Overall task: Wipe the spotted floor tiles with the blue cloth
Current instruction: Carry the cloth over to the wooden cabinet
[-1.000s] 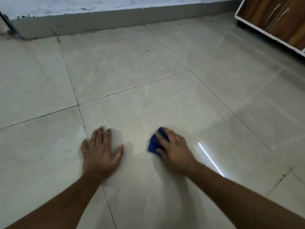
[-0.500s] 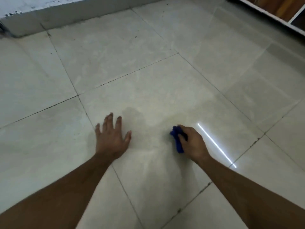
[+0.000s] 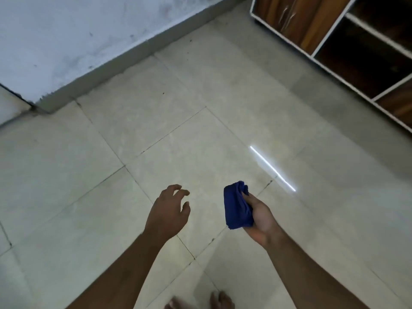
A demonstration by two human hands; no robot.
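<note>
The blue cloth is bunched up in my right hand, which holds it palm-up in the air above the floor. My left hand hovers beside it, fingers loosely curled and apart, holding nothing. Both hands are off the pale floor tiles, which show dark grout lines and a few small dark specks near the wall.
A grey skirting and whitish wall run along the back left. A wooden cabinet with white frame and open shelves stands at the back right. A bright light streak reflects on a tile. My bare toes show at the bottom.
Both hands have lifted off the floor. The right hand has turned palm-up with the cloth. The view has risen and pulled back, bringing the wall, cabinet and my toes into sight.
</note>
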